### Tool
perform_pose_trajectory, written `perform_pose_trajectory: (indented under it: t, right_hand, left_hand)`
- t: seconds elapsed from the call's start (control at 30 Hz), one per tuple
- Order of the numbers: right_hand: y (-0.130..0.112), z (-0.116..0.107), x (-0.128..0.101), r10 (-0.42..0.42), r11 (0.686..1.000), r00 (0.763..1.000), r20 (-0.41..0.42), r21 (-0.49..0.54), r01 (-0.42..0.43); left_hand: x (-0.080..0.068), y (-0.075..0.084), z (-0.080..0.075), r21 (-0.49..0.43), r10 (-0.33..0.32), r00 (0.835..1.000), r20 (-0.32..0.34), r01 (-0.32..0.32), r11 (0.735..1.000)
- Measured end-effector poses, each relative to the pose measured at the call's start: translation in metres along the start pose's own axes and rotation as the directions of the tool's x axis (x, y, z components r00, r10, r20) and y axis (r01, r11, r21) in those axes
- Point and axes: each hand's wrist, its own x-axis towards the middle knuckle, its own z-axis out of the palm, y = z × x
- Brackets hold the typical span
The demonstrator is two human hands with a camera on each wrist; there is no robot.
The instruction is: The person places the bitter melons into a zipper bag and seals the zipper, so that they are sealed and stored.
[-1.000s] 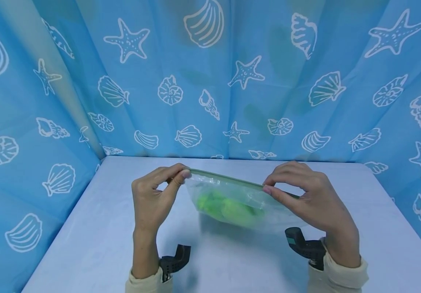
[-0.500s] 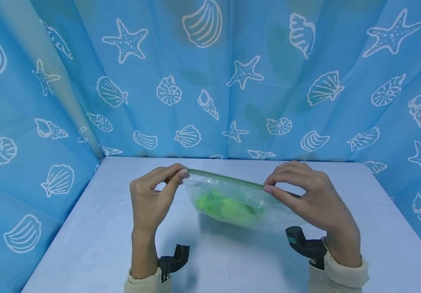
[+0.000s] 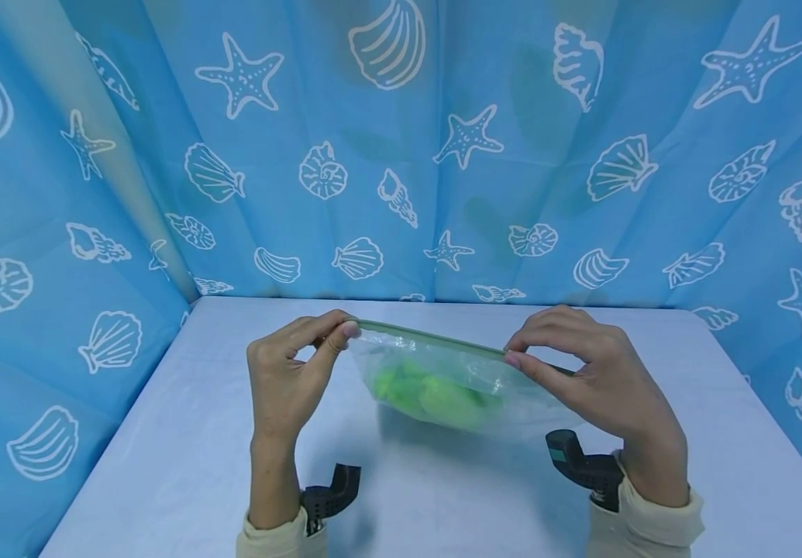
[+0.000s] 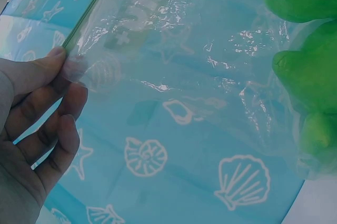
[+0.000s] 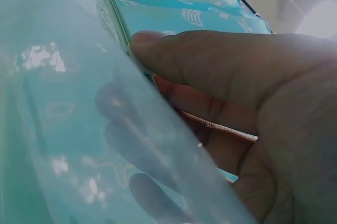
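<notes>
Step in hand, as judged: you are holding the clear zip bag (image 3: 452,380) up by its top edge, at the centre of the head view, just above the pale table (image 3: 184,457).

Your left hand (image 3: 289,380) pinches the left end of the green zip strip (image 3: 428,339) between thumb and forefinger; the left wrist view shows the thumb tip (image 4: 50,61) pressed on the film at the upper left of that frame.

Your right hand (image 3: 592,380) pinches the strip toward its right end, thumb in front and fingers behind. The right wrist view confirms it: thumb (image 5: 210,61) on the seal line, fingers visible through the plastic behind.

Contents: green lumpy items (image 3: 435,391), sagging low in the bag. At least three show at the right edge of the left wrist view (image 4: 305,71). What they are cannot be told.

Whether the seal is fully pressed together cannot be told; from the head view it reads as one thin straight line.

Next move, as judged: it calls for keeping the strip taut between both pinches and the bag upright, so the contents stay at the bottom.

The blue shell-print curtain (image 3: 401,155) fills the upper frame.
</notes>
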Motion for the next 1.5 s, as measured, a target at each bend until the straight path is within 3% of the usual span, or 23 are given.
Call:
perform_pose_trajectory:
  t: [1.5]
  right_hand:
    - [0.0006, 0.0009, 0.0021, -0.024, 0.999, 1.0, -0.007, 0.021, 0.024]
  left_hand:
    - [0.0003, -0.0075, -0.0026, 0.018, -0.009, 1.0, -0.002, 0.009, 1.0]
